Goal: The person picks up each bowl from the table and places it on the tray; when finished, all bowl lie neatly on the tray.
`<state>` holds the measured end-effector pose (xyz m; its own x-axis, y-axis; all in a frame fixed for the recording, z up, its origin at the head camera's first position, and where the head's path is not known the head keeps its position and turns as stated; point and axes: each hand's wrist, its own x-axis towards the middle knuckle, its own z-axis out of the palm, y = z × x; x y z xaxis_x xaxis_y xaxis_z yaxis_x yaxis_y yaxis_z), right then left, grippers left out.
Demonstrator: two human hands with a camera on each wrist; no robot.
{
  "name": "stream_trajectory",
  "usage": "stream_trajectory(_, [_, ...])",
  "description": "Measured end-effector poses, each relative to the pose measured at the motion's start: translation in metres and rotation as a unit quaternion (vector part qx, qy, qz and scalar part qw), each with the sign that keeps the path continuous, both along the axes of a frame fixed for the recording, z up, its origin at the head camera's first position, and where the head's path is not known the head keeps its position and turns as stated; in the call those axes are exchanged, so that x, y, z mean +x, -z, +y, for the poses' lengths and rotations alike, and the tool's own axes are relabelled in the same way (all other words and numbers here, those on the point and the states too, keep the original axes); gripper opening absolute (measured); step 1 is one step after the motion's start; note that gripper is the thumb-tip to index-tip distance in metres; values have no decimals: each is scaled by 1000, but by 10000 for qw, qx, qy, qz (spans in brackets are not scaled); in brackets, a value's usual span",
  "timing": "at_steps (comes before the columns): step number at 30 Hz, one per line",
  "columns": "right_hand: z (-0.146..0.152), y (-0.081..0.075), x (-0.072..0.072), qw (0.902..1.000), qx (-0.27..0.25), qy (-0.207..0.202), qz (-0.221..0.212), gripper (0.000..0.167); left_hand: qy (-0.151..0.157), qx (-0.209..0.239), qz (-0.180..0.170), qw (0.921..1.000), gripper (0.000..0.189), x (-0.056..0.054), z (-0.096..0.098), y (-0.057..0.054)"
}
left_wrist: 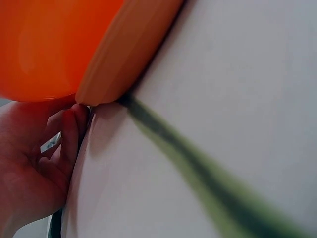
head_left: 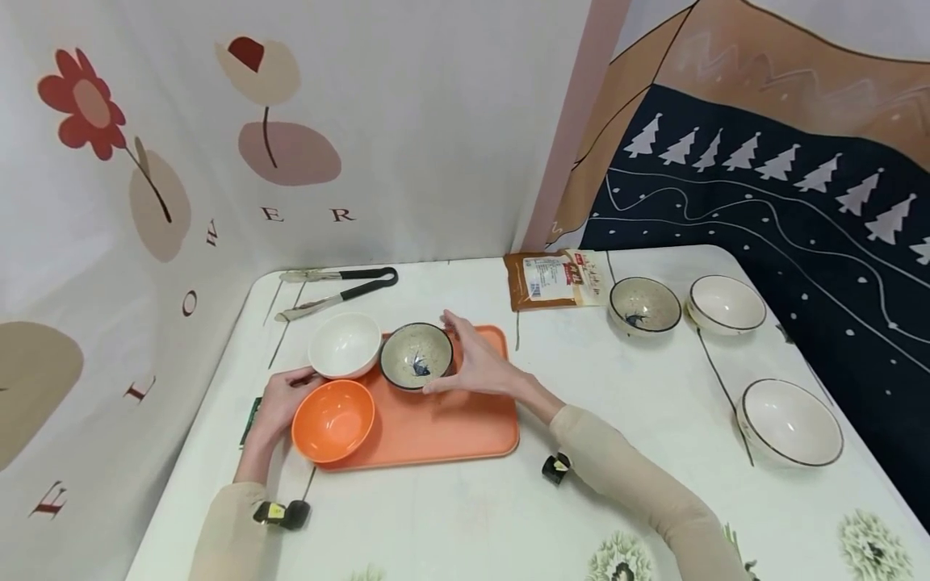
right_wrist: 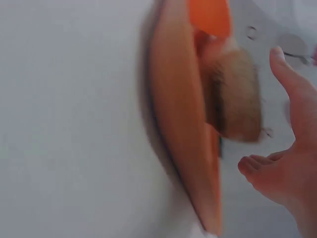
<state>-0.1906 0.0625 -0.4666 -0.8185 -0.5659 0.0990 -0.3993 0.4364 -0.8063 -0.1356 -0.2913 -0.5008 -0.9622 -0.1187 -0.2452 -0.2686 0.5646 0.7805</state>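
Note:
An orange tray lies on the table with three bowls at its left and middle. A white bowl sits at its back left corner, and an orange bowl at its front left. Beside the white one is a speckled grey bowl with a dark rim and blue mark inside. My left hand grips the tray's left edge, its fingers curled against the tray end in the left wrist view. My right hand spreads thumb and fingers around the grey bowl's right side; the right wrist view shows a gap between them.
Metal tongs with black handles lie behind the tray. A brown food packet is at the back edge. To the right stand another grey bowl, a small cream bowl and a larger cream bowl.

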Motion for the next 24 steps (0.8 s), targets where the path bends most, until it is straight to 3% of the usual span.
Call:
stream_trajectory(7, [46, -27, -9, 9922, -666, 1045, 108, 114, 36, -85, 46, 9999, 49, 0, -1, -1])
stream_trajectory(14, [101, -47, -16, 9736, -439, 2178, 524, 111, 78, -67, 15, 9999, 48, -4, 1, 1])
stream_trajectory(20, [148, -58, -13, 9569, -230, 2808, 710, 116, 68, -85, -26, 9999, 49, -2, 3, 2])
stream_trajectory(24, [176, -59, -13, 9441, 174, 3204, 756, 118, 51, -101, -123, 9999, 51, 0, 1, -2])
